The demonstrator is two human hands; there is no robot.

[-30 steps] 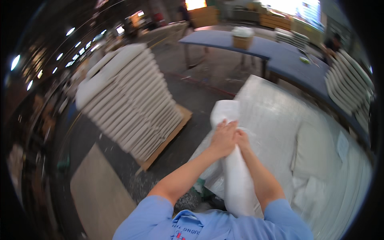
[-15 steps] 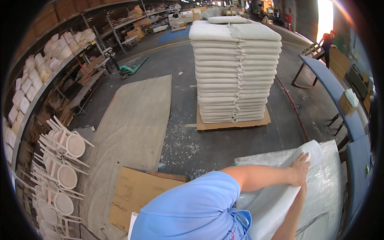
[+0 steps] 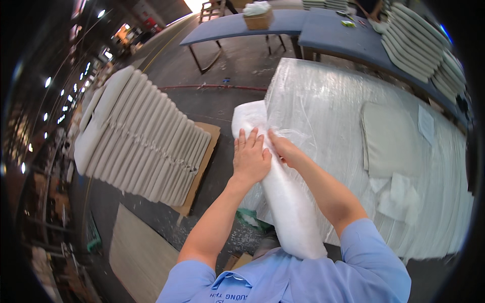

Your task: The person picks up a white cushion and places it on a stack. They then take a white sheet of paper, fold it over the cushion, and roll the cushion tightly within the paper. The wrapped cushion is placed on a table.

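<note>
A long white roll of soft padding (image 3: 294, 217) slants from my body to the near corner of a plastic-wrapped platform. My left hand (image 3: 251, 159) lies on top of the roll toward its far end, fingers stretched out over it. On the right side of the roll, my right hand (image 3: 284, 149) grips it, thumb side up; some of its fingers are hidden behind the padding. The platform, covered in shiny clear film (image 3: 323, 111), spreads out to the right of the roll.
A beige folded cushion (image 3: 391, 139), white scraps (image 3: 399, 199) and a paper sheet (image 3: 426, 123) lie on the film. Left stands a tall stack of pale cushions (image 3: 146, 139) on cardboard. Blue tables (image 3: 232, 28) run behind, with a carton (image 3: 258, 20) and more cushions (image 3: 414, 43). A person stands beyond.
My view has swung right, toward the platform and tables. Both hands are still on the padding roll, which now points away from me, its near end against my body.
</note>
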